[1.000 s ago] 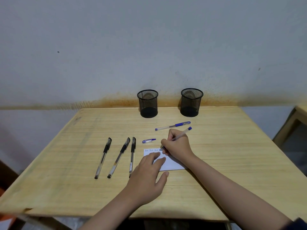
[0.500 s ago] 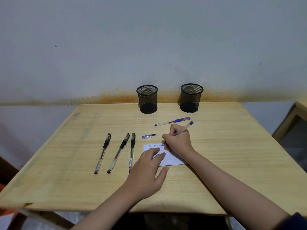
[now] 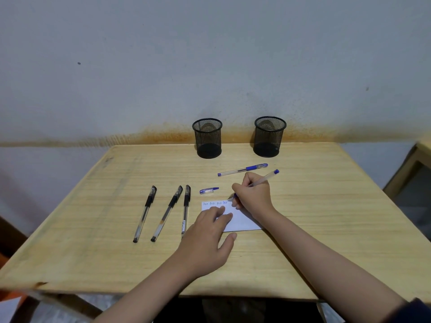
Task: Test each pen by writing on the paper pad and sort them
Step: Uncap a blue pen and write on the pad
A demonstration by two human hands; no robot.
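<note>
Wooden bench [image 3: 326,217] | your right hand [image 3: 255,198] pinches blue pen [image 3: 265,178], tip on pad [image 3: 242,221], barrel angled toward right cup [image 3: 269,136] | left hand [image 3: 205,238] flat, steadying pad

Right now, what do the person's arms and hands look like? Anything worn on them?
Both forearms are bare, with no watch, rings or gloves visible on the left hand or right hand. Only a dark sleeve edge shows high on the right arm.

I count three black pens [image 3: 145,213] lying side by side left of centre and two blue pens, one lying [image 3: 242,169] above centre, one [image 3: 263,179] in my right hand [image 3: 254,197]. There are two mesh cups [image 3: 207,138], one loose blue cap [image 3: 209,190] and one paper pad [image 3: 242,220].
</note>
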